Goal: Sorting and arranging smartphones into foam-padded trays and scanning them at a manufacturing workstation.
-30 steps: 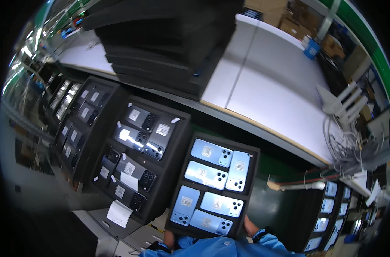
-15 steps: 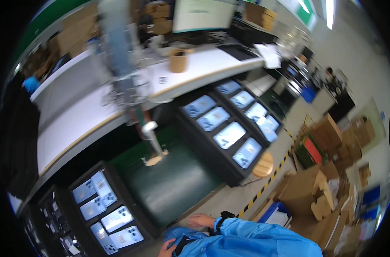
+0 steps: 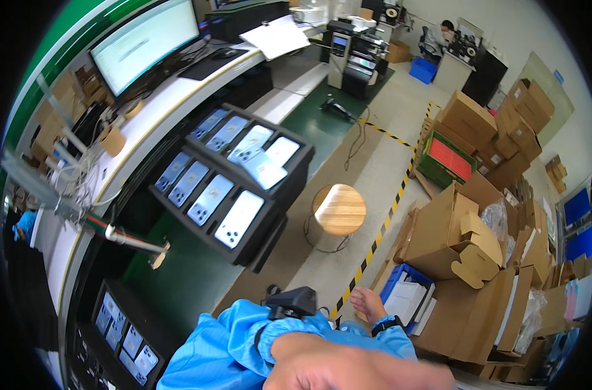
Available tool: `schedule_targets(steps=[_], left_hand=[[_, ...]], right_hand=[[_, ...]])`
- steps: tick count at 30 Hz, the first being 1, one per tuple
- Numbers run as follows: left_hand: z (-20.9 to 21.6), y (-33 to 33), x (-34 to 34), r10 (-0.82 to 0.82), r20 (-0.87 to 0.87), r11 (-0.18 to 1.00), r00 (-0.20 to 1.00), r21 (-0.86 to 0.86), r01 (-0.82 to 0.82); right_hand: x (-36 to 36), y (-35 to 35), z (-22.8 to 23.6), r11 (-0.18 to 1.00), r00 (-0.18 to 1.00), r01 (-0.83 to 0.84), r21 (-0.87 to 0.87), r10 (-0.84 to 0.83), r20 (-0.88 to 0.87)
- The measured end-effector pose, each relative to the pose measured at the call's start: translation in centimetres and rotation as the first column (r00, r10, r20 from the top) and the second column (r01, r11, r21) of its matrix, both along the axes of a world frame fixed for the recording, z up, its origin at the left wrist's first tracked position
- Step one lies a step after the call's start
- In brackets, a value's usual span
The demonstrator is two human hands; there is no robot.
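Note:
My left hand [image 3: 354, 369] reaches across the bottom of the view, very close and blurred by motion; its fingers cannot be made out. A black device [image 3: 292, 303] is strapped near that wrist over a blue sleeve. Beyond it, my right hand [image 3: 367, 303] hangs near a blue bin [image 3: 407, 270] of white flat items. Its fingers are loosely bent, with nothing visible in them. Neither hand touches the phones. Light blue phones [image 3: 210, 199] lie in black foam trays [image 3: 274, 214] ahead to the left. One phone [image 3: 265, 169] rests askew over others.
A round wooden stool [image 3: 340, 209] stands beside the trays. More phones sit in a tray [image 3: 145, 325] at lower left. The white bench [image 3: 146, 114] carries a monitor [image 3: 146, 45]. Open cartons [image 3: 439, 227] line the right, beyond striped floor tape [image 3: 380, 237]. Another person [image 3: 439, 38] sits far back.
The view has swung to the right, bringing the stool and cartons nearer the middle. My left hand has risen close to the camera, and my right hand now hangs by the blue bin.

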State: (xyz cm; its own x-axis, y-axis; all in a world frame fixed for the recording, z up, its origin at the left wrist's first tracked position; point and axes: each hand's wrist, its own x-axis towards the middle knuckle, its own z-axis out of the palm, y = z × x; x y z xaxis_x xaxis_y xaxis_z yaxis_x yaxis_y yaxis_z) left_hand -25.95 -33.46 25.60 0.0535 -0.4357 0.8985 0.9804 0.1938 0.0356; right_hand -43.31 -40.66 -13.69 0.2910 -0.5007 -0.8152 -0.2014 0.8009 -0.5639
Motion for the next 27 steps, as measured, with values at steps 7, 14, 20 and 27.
schedule_targets(steps=[7,14,20,27], left_hand=[[-0.8,-11.8,0.4,-0.394,-0.01,0.918,0.919,0.047,0.394],[-11.9,-25.5,10.7,-0.043,0.491,0.631,0.87,0.689,-0.357],[-21.7,-23.3,15.3,-0.079,0.698,0.067,0.712,0.716,-0.695],[-16.9,-21.4,18.7,0.283,0.934,-0.468,0.218,0.333,-0.819]], right_hand=[[-0.4,-5.0,-3.4,0.985,0.998,0.057,0.16,-0.057,-0.007],[1.5,-18.9,-1.4,1.0,0.994,0.009,0.02,-0.006,-0.109],[9.4,-29.8,3.3,0.978,0.96,-0.205,0.033,0.207,-0.188],[25.8,-41.5,4.7,0.739,0.758,-0.651,-0.174,0.648,-0.08]])
